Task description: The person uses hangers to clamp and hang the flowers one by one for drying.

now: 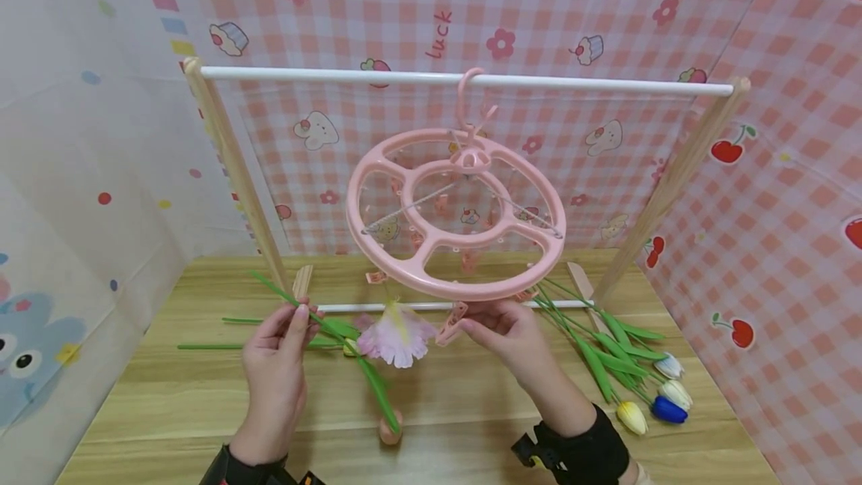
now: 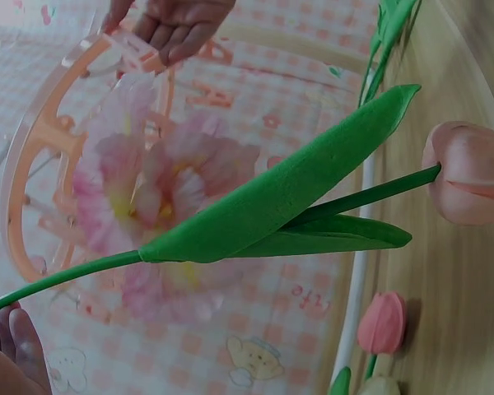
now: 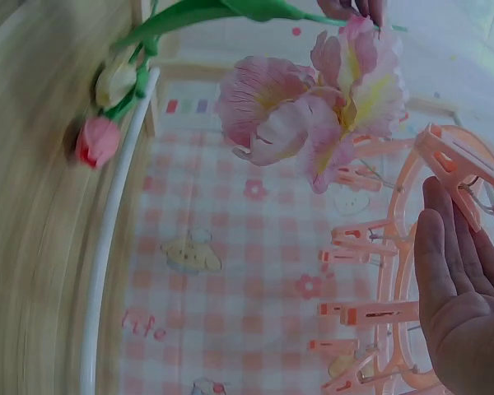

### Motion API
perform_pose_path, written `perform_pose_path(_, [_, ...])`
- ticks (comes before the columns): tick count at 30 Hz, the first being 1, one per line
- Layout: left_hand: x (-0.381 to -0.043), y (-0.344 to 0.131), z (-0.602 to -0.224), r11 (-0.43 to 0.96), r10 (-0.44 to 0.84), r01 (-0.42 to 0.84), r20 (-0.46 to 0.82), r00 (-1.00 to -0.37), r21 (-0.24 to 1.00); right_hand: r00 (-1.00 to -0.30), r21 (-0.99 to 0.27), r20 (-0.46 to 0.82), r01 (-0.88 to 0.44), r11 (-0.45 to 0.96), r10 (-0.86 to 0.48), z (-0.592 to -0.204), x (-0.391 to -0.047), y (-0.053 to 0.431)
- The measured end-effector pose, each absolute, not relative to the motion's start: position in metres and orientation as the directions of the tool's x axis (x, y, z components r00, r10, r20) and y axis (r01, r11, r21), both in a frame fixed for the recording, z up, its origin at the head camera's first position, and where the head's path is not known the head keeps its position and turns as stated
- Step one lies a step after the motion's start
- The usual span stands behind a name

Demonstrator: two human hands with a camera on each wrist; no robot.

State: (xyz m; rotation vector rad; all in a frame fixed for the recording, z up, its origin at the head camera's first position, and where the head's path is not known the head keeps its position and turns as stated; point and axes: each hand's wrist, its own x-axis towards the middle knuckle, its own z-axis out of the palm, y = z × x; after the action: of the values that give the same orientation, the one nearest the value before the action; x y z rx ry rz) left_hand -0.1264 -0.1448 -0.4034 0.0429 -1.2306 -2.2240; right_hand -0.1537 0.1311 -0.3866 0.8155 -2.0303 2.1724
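My left hand pinches the green stem of a peach-pink tulip, which slants head down with its leaf below the fingers. A round pink clip hanger hangs by its hook from a white rod. At its front edge my right hand holds a pink clothespin between thumb and fingers. A ruffled pink and yellow flower hangs from the hanger, between the two hands. More clothespins dangle around the ring, some hidden behind it.
The white rod rests on wooden posts, with a lower white bar near the table. Several tulips, one blue and one yellow, lie at the right. At the left lie more stems and a pink tulip.
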Motion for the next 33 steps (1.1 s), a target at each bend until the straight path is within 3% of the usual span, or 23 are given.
perform_pose_path(14, [-0.115,-0.113,-0.395,-0.369,-0.343,0.561,0.453,-0.823,0.741,-0.888,-0.939,0.342,-0.309,-0.152,-0.306,-0.381,-0.151,0.12])
perform_pose_path(22, [-0.121,-0.1,-0.388,-0.35,-0.35,0.546,0.434,-0.83,0.761,-0.872,-0.928,0.362,-0.302,-0.219,-0.331,-0.382,-0.151,0.115])
perform_pose_path(33, [-0.125,-0.092,-0.375,-0.338,-0.422,0.526,0.374,-0.826,0.781,-0.877,-0.926,0.369,-0.319,-0.201,-0.307,-0.38,-0.152,0.11])
